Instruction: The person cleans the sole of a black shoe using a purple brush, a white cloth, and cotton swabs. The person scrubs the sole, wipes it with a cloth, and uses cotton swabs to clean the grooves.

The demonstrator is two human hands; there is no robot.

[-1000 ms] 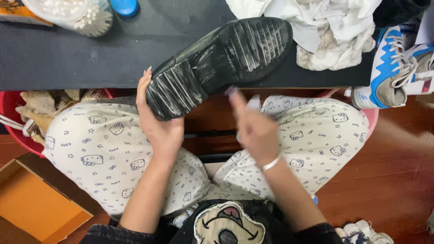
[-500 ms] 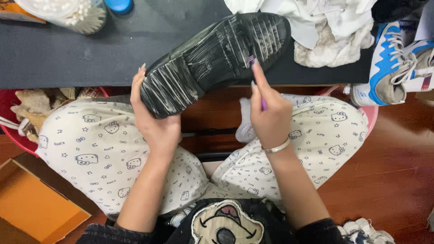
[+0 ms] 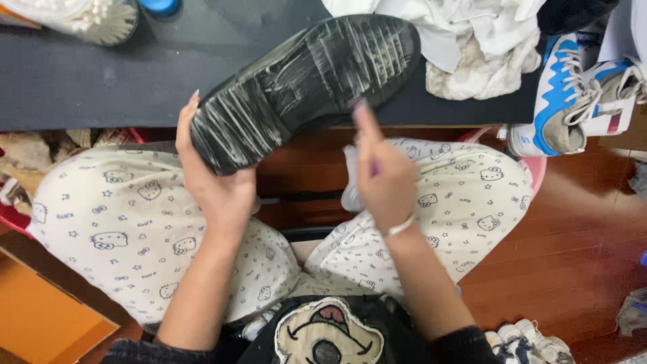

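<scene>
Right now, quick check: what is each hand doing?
Left hand: closed around the heel end of the black shoe, sole up.
Right hand: closed on a small purple tool, fingertip at the sole; a white cloth behind it.

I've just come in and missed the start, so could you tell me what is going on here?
A seated person holds a black shoe sole-up over their lap. The left hand grips its heel end, while the right hand holds a small purple-handled tool whose tip meets the sole, which is streaked with white. The dark table behind carries white rags, and a blue and white sneaker sits to the right.
</scene>
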